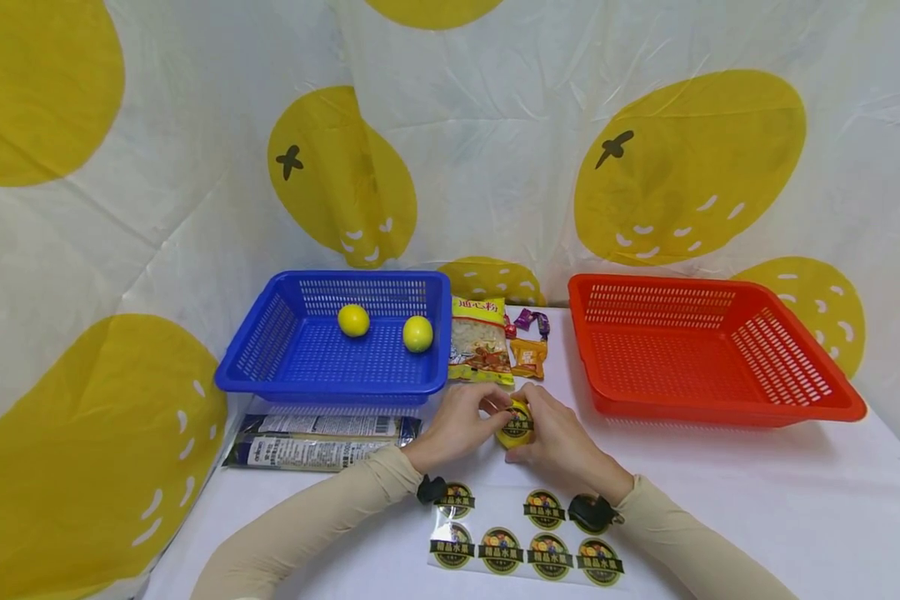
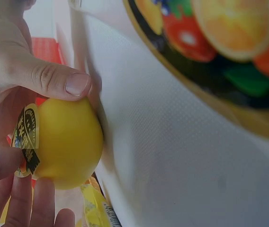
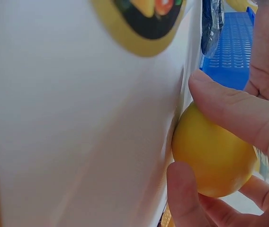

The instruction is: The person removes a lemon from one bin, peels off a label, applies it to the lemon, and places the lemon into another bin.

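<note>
Between both hands is a yellow lemon (image 2: pixel 70 142), low over the white table. A round black and gold sticker (image 1: pixel 517 423) lies on its upper side. My right hand (image 1: pixel 558 433) grips the lemon, its thumb (image 3: pixel 229 104) across the near side and its fingers curled around it. My left hand (image 1: pixel 461 421) pinches the sticker's edge, with the thumb over it and fingertips beside the lemon. The lemon hides part of the fingers. Below the hands lies a clear sheet (image 1: pixel 487 508) of several similar stickers.
A blue basket (image 1: pixel 330 387) with two lemons stands back left, a red basket (image 1: pixel 720 408) back right. Between them are a yellow food packet (image 1: pixel 480 342) and small wrapped sweets (image 1: pixel 528 357). Long packets (image 1: pixel 307 450) lie before the blue basket.
</note>
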The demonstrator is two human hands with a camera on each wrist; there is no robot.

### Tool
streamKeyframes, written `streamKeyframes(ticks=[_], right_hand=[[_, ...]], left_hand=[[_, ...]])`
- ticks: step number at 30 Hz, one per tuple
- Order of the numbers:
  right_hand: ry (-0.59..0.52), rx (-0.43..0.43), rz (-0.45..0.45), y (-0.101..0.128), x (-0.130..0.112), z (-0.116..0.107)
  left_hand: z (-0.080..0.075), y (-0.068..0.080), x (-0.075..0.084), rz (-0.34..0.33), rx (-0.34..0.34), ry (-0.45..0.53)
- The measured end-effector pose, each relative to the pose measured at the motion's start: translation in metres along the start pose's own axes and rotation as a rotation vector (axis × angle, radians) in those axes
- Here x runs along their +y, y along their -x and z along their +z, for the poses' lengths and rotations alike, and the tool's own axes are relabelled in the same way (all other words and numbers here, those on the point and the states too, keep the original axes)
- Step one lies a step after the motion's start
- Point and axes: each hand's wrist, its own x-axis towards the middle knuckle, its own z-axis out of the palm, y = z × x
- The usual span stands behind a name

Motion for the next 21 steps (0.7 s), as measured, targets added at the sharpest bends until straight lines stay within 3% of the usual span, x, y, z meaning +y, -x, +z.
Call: streamKeyframes(ticks=[21], right_hand=[[-0.023, 0.0, -0.005, 0.0011, 0.0038, 0.0]], left_hand=[[0.0044, -0.0007, -0.003, 0.016, 0.038, -0.021]])
